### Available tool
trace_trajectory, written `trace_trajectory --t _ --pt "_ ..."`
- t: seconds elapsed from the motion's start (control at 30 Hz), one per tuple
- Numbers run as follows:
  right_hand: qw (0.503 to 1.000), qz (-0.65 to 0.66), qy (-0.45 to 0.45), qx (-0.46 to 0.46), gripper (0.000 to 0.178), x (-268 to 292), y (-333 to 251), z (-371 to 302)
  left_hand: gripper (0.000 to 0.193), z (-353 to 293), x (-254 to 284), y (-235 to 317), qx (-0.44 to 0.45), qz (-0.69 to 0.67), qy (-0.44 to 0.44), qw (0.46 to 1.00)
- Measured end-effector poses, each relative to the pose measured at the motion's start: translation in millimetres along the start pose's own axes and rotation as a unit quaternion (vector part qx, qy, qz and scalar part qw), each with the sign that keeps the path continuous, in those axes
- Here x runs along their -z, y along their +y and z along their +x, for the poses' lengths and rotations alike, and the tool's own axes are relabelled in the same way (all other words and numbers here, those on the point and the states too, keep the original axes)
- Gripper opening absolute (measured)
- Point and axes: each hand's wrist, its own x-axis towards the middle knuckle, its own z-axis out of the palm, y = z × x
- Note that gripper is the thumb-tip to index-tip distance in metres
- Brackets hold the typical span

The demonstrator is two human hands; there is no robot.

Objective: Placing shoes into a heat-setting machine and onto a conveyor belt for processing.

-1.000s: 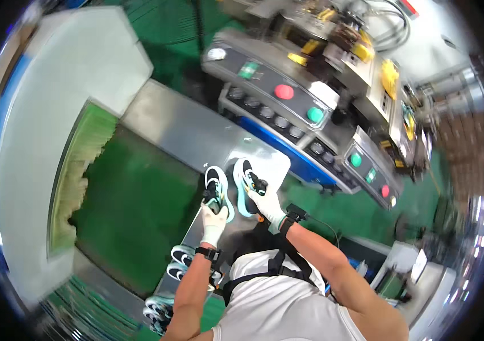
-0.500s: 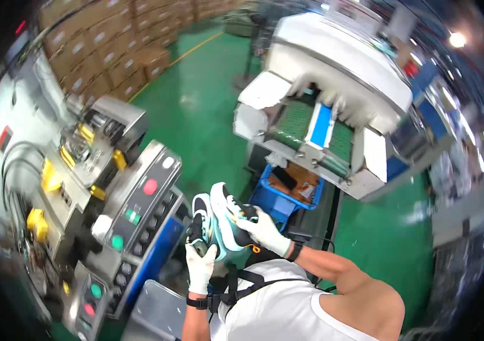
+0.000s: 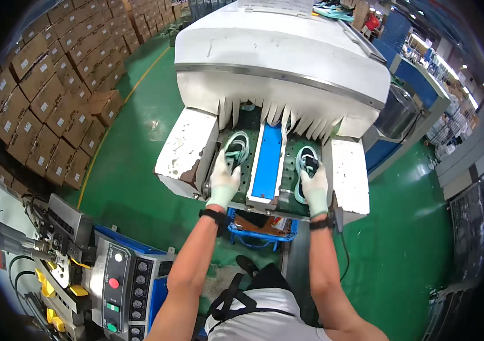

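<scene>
In a white glove, my left hand [image 3: 223, 181] is closed round the heel end of a sneaker [image 3: 238, 146] in mint, white and black. That shoe rests on the left green perforated belt [image 3: 245, 181] of a conveyor machine, toe pointing away from me. On the right lane, my gloved right hand [image 3: 315, 190] grips the matching sneaker [image 3: 304, 156] near its heel, partly covering it. Between the lanes runs a blue strip [image 3: 267, 162] with white edges. Beyond the shoes, pale fabric flaps [image 3: 310, 126] hang across the opening under the white hood [image 3: 276, 54].
White side blocks [image 3: 185, 145] flank the belts. Below the conveyor's front edge stands a blue basket [image 3: 262, 230]. A control panel with coloured buttons [image 3: 119, 284] is at lower left. Stacked cartons [image 3: 54, 102] line the far left. More shoes [image 3: 335, 10] lie atop the hood.
My view has turned toward the conveyor machine. The two sneakers, held together near my body before, are now apart, one on each belt lane with a hand on each.
</scene>
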Motion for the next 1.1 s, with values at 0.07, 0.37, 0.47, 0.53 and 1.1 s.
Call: trace_trajectory --t 0.07,0.37,0.47,0.53,1.1 --pt "0.999 -0.015 -0.007 0.031 0.058 -19.9 -10.5 42.5 0.075 32.8 -13.2 -6.9 -0.066 0.006 0.026 0.997" --pt "0.93 0.191 -0.062 0.307 0.047 -81.5 -88.9 -57.4 0.054 -115.9 84.0 -58.5 0.005 -0.055 -0.049 0.997" --pt "0.797 0.283 -0.478 0.239 0.044 -127.2 -94.5 -164.8 0.037 -272.5 133.6 -120.9 0.263 -0.033 -0.14 0.954" --pt "0.618 0.172 -0.766 0.023 0.044 -182.3 -73.6 -219.3 0.034 -390.9 163.3 -162.1 0.413 0.061 -0.073 0.906" --pt "0.445 -0.283 -0.785 0.326 0.035 -219.0 -35.4 -506.8 0.044 -1103.9 137.4 -55.1 0.722 0.212 0.613 0.243"
